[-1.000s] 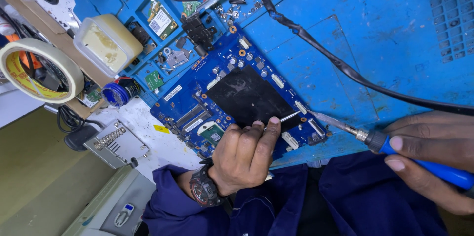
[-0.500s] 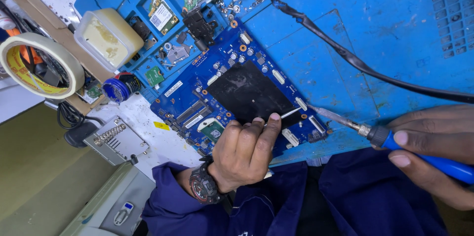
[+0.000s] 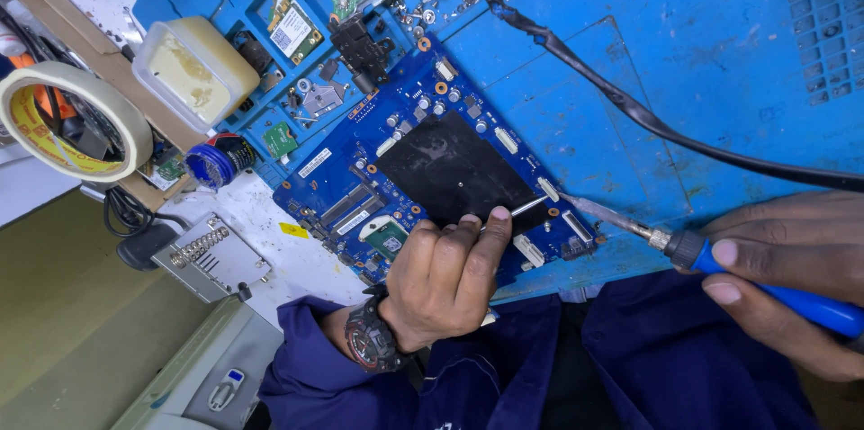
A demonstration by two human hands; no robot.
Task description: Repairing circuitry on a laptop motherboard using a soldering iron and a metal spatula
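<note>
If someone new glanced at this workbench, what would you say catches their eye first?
The blue circuit board with its black square patch lies mid-frame on the blue mat. The left hand holds a thin metal tool on the board's near edge, while the right hand points a blue-handled soldering iron at that edge. A tape roll sits far left.

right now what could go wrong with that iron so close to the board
The soldering iron in the right hand points its tip at the circuit board edge, close to the left hand holding tweezers; a slip might burn fingers. The black cable lies just above the tip and could scorch.
</note>
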